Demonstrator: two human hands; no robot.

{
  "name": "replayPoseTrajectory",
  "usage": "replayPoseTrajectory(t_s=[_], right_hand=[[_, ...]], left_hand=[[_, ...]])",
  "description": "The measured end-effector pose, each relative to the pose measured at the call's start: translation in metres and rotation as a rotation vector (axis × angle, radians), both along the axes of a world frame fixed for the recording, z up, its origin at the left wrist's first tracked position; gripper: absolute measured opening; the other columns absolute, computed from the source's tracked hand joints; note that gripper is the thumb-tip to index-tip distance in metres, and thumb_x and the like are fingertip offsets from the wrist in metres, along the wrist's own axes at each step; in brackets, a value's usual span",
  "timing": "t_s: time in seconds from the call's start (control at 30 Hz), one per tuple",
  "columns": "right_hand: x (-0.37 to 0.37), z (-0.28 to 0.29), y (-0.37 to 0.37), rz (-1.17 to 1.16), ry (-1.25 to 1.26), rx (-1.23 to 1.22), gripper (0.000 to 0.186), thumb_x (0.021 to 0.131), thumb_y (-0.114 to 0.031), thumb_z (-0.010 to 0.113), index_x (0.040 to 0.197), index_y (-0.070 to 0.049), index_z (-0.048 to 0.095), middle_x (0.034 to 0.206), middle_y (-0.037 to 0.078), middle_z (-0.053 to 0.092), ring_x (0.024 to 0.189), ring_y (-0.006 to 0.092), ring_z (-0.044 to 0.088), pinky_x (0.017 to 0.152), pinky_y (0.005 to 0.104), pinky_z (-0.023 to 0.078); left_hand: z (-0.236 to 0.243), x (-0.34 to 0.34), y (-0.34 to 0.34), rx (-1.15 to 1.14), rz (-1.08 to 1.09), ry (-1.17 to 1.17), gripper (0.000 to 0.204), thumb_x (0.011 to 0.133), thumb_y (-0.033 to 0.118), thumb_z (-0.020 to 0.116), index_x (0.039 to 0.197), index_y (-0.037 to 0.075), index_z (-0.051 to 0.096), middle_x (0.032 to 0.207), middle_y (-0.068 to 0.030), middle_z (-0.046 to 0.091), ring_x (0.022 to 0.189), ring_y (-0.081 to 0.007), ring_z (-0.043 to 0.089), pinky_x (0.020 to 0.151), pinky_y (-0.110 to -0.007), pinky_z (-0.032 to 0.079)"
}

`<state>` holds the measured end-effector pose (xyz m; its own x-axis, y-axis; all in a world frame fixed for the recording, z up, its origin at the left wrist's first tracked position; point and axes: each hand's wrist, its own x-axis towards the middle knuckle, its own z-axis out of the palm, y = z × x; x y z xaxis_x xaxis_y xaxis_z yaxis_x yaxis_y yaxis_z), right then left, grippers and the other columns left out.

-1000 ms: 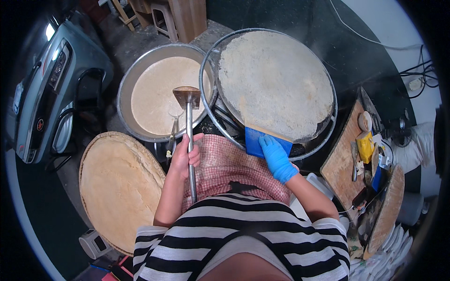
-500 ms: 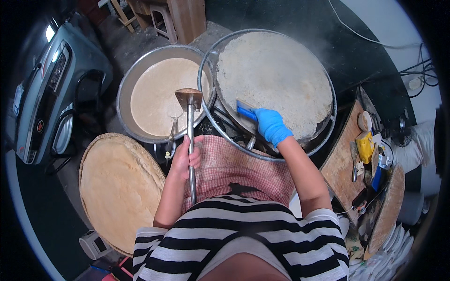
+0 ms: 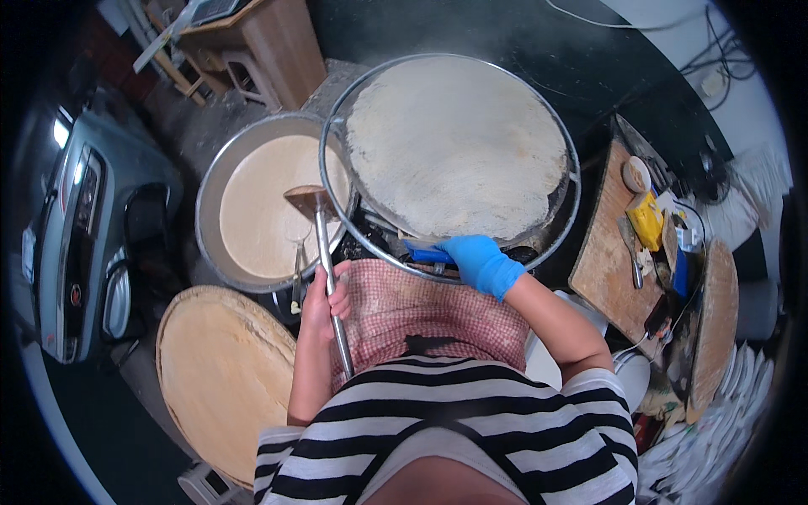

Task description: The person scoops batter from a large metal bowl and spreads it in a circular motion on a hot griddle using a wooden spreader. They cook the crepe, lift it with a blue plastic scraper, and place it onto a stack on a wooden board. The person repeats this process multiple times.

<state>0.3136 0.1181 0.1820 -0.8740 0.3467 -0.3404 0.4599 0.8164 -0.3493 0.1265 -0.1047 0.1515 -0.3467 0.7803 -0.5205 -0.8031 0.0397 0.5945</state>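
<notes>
Against a dark green lower wall, a round griddle (image 3: 554,206) sits inside a metal ring (image 3: 321,160), its top covered almost to the edge by a pale layer (image 3: 459,151). Farther back, a wooden desk (image 3: 273,50) and a stool (image 3: 244,76) stand on a stained floor, with a vehicle (image 3: 80,236) at far left. Just beside the griddle is a metal basin (image 3: 210,202) of beige batter (image 3: 269,206).

The hands are apart. The bare left hand (image 3: 324,303) is wrapped around a long-handled tool (image 3: 326,252), whose head hides some of the batter. The right hand (image 3: 481,263) (gloved in blue) grips a blue scraper (image 3: 427,252) at the griddle's near edge; whether the blade touches it, I cannot tell.

Near the left forearm lies a round stack of flatbread (image 3: 223,370). To the right, a crowded wooden counter (image 3: 610,265) carries a small bowl (image 3: 636,174) and a yellow packet (image 3: 645,220). Black cables (image 3: 715,50) hang on the white upper wall.
</notes>
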Motion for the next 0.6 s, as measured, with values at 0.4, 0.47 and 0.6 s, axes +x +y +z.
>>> replayPoseTrajectory(t_s=[0.4, 0.47, 0.6], right_hand=[[0.126, -0.026, 0.075, -0.748, 0.314, 0.250, 0.038, 0.073, 0.003, 0.050, 0.110, -0.006, 0.055, 0.095, 0.023, 0.058, 0.089, 0.0395, 0.055, 0.077, 0.0425, 0.045], [0.115, -0.050, 0.065, -0.599, 0.342, 0.447, 0.024, 0.079, -0.003, 0.048, 0.102, -0.001, 0.054, 0.086, 0.024, 0.058, 0.081, 0.0404, 0.057, 0.070, 0.0431, 0.047], [0.086, -0.078, 0.024, -0.493, 0.127, 0.525, 0.015, 0.080, -0.002, 0.042, 0.091, -0.001, 0.052, 0.080, 0.020, 0.058, 0.068, 0.0343, 0.058, 0.066, 0.0404, 0.049]], left_hand=[[0.001, -0.001, 0.008, 0.021, -0.028, 0.034, 0.049, 0.095, 0.044, 0.030, 0.114, 0.004, 0.050, 0.049, 0.0066, 0.028, 0.037, -0.0040, 0.027, 0.035, -0.019, 0.026], [0.001, 0.001, 0.012, 0.045, -0.055, 0.026, 0.049, 0.095, 0.044, 0.030, 0.115, 0.003, 0.050, 0.049, 0.0067, 0.028, 0.038, -0.0039, 0.027, 0.035, -0.019, 0.025], [0.002, 0.003, 0.018, 0.016, -0.066, 0.021, 0.049, 0.095, 0.044, 0.030, 0.115, 0.003, 0.049, 0.049, 0.0067, 0.028, 0.038, -0.0039, 0.027, 0.035, -0.020, 0.026]])
